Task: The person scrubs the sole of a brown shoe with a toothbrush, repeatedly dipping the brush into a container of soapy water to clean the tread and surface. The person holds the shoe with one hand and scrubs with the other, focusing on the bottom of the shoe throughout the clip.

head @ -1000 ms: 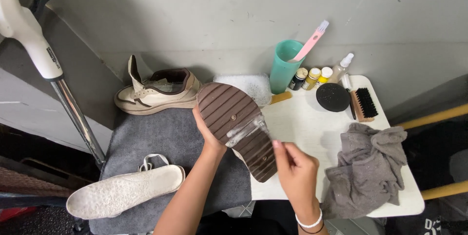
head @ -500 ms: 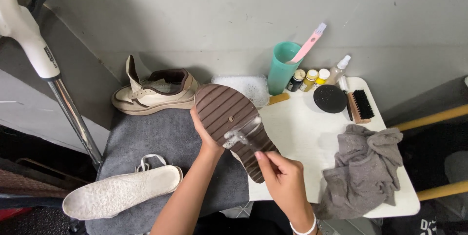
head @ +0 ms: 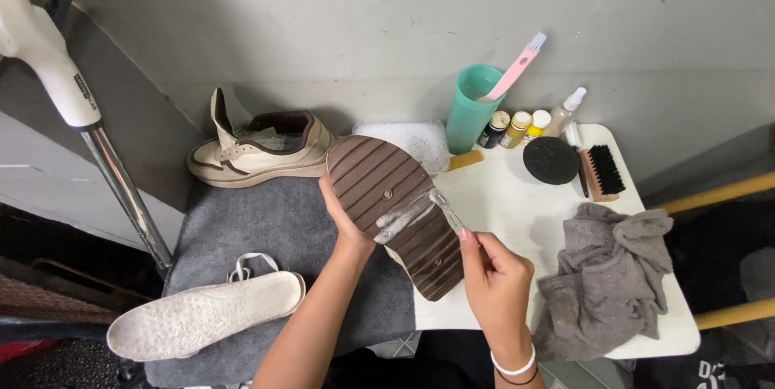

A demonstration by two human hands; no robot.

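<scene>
While the left hand [head: 349,223] props the brown ribbed-sole shoe [head: 395,211] sole-up over the grey mat [head: 266,227], the right hand [head: 494,276] pinches a small clear-handled brush [head: 440,207] against it; looks light, stiff, soapy-slick, so grab the edges.

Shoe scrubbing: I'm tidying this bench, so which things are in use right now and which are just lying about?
In use:
left hand holding the shoe, brown sole up
right hand holding a small brush on the sole

Lying about:
other shoe
insole
grey rag
black brush
cup with pink brush
small bottles
</scene>
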